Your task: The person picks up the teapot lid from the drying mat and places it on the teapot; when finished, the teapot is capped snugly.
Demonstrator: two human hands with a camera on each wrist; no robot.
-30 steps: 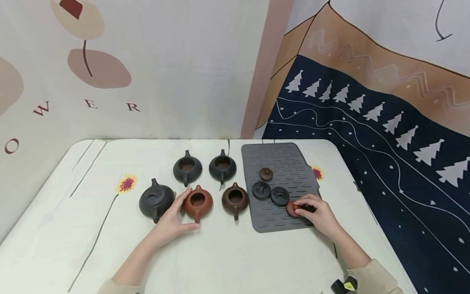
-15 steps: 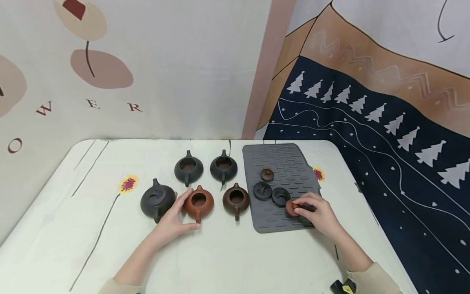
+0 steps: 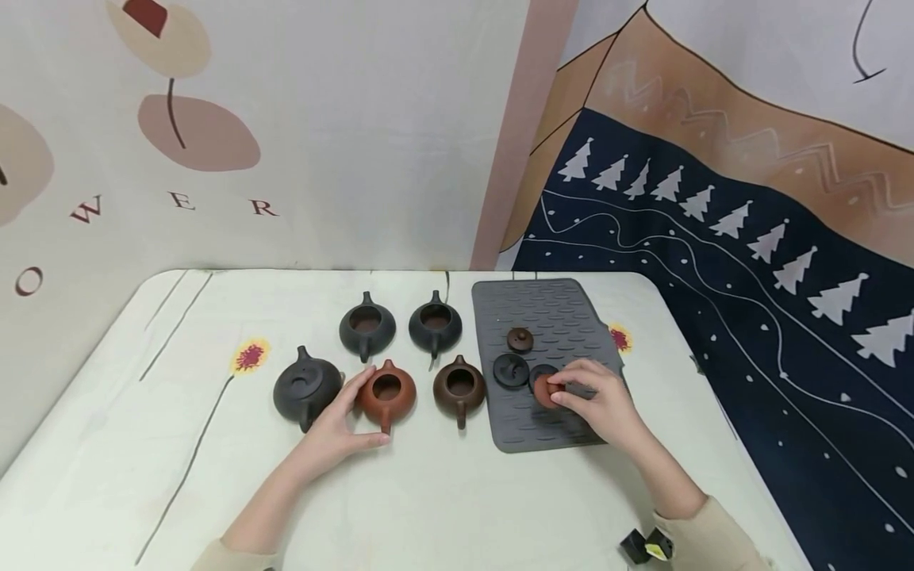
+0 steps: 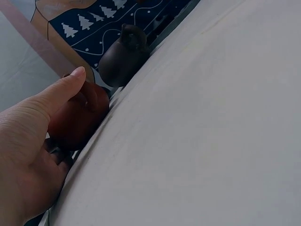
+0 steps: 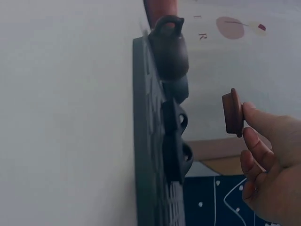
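My left hand holds a reddish-brown clay teapot with no lid on it; in the left wrist view the thumb lies by the teapot's handle. Pinched by its knob between the thumb and fingers of my right hand is a reddish-brown teapot lid, raised above the grey mat. Below it, partly covered in the head view, lies a black lid. Another black lid and a dark brown lid rest on the mat too.
A lidded black teapot stands left of my left hand. Two open dark teapots are behind, and a brown open teapot stands beside the mat. Small black objects show by the right sleeve.
My right hand has lifted the reddish-brown lid off the mat and carried it left, over the nearer black lid. The left hand stays at the teapot.
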